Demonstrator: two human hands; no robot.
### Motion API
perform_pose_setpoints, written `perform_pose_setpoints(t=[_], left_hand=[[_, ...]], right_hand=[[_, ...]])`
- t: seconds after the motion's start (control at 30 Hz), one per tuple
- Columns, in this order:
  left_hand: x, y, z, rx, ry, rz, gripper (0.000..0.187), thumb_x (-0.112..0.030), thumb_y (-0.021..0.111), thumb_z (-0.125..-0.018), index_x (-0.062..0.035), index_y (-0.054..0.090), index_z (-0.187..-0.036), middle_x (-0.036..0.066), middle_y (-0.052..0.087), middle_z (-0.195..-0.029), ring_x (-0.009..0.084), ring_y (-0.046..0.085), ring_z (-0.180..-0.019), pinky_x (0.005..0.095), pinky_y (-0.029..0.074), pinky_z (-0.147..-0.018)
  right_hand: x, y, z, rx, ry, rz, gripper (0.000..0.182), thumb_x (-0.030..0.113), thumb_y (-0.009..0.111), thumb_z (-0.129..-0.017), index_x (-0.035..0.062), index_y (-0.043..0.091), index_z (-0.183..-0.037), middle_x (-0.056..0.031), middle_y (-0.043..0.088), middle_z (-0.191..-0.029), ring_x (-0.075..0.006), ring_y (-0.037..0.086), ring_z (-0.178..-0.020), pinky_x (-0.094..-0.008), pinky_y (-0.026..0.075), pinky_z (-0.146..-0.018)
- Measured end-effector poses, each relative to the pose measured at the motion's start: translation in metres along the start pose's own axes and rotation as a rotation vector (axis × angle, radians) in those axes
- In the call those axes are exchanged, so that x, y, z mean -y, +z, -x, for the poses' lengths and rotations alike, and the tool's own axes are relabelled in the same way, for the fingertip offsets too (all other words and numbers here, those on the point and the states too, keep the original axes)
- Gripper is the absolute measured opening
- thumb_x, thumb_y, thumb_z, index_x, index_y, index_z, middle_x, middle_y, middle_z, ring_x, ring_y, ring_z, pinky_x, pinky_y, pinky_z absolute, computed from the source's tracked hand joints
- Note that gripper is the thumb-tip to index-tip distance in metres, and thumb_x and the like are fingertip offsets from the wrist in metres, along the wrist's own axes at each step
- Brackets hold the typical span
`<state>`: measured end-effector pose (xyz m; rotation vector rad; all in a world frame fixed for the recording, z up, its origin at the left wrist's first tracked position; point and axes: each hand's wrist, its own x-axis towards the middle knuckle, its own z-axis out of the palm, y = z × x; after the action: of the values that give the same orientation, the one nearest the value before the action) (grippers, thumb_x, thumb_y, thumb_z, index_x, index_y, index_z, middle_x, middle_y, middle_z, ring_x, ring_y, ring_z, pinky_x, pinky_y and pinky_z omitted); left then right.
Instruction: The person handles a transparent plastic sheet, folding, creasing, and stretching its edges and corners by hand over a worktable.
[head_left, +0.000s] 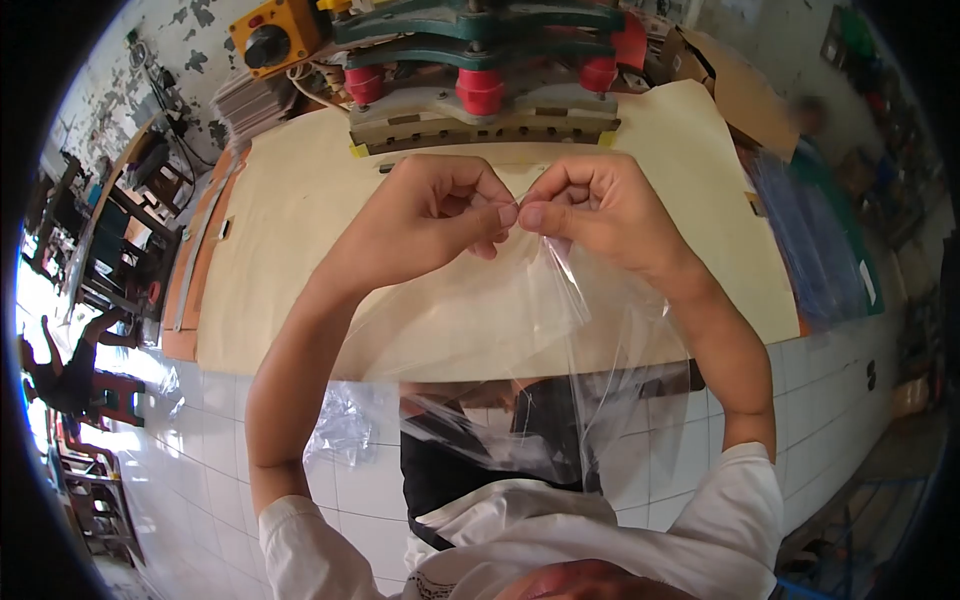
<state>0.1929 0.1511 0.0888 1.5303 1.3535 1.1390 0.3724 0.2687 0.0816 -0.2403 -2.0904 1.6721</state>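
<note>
A clear plastic sheet (545,310) hangs from my two hands, over the front of the table and down toward my lap. My left hand (440,215) pinches its upper edge between thumb and forefinger. Right beside it, my right hand (595,215) pinches the same edge, and the two thumb tips nearly meet. Folds run downward from under the right fingers. Behind the hands stands a green press machine (480,30) with red cylindrical mounts (480,92) and a long bar low at its front.
Cream board (280,250) covers the table. A yellow control box (268,38) with a black knob is at back left, near a paper stack (250,108). A cardboard box (735,95) and blue plastic sheets (815,240) lie right. Crumpled clear plastic (345,425) is on the floor; a person (70,375) sits far left.
</note>
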Motion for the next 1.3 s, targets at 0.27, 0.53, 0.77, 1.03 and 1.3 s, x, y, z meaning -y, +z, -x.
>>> perform_pose_setpoints(t=[0.27,0.53,0.77,1.03,1.3], left_hand=[[0.033,0.005,-0.014,-0.025,0.031,0.172,0.008,-0.002,0.058,-0.083,0.0054,0.061,-0.083,0.006,0.063,-0.076,0.0096,0.060,-0.066,0.0233,0.050,-0.060],[0.030,0.011,-0.011,-0.121,0.133,0.192,0.013,-0.007,0.063,-0.087,0.0058,0.063,-0.090,0.007,0.063,-0.073,0.0099,0.060,-0.066,0.0214,0.047,-0.060],[0.025,0.006,-0.010,-0.054,0.004,0.251,0.014,-0.006,0.060,-0.088,0.0075,0.062,-0.089,0.011,0.064,-0.076,0.0145,0.060,-0.066,0.0279,0.051,-0.062],[0.029,0.005,-0.012,-0.015,-0.011,0.361,0.016,-0.009,0.059,-0.089,0.0068,0.061,-0.086,0.011,0.064,-0.074,0.0155,0.061,-0.064,0.0280,0.050,-0.062],[0.031,0.009,-0.009,-0.141,0.251,0.025,0.012,-0.001,0.059,-0.087,0.0077,0.062,-0.095,0.012,0.065,-0.085,0.0153,0.062,-0.067,0.0265,0.051,-0.063]], right_hand=[[-0.019,-0.008,0.004,-0.024,0.120,-0.185,0.016,0.012,0.063,-0.088,-0.0036,0.058,-0.089,-0.0069,0.064,-0.073,-0.0097,0.060,-0.064,-0.0228,0.048,-0.060],[-0.023,-0.007,0.008,-0.021,0.026,-0.199,0.009,0.003,0.062,-0.087,-0.0022,0.055,-0.085,-0.0095,0.064,-0.074,-0.0112,0.060,-0.064,-0.0240,0.049,-0.059],[-0.026,-0.004,0.008,-0.041,-0.036,-0.184,0.008,0.001,0.063,-0.086,-0.0036,0.058,-0.084,-0.0065,0.062,-0.071,-0.0095,0.060,-0.062,-0.0228,0.049,-0.057],[-0.028,-0.003,0.008,-0.031,-0.050,-0.214,0.007,0.001,0.063,-0.086,-0.0033,0.058,-0.085,-0.0062,0.062,-0.071,-0.0086,0.058,-0.061,-0.0222,0.048,-0.056],[-0.030,-0.003,0.008,-0.048,-0.038,-0.222,0.008,0.003,0.064,-0.087,-0.0028,0.058,-0.087,-0.0065,0.062,-0.073,-0.0085,0.058,-0.060,-0.0223,0.048,-0.055]])
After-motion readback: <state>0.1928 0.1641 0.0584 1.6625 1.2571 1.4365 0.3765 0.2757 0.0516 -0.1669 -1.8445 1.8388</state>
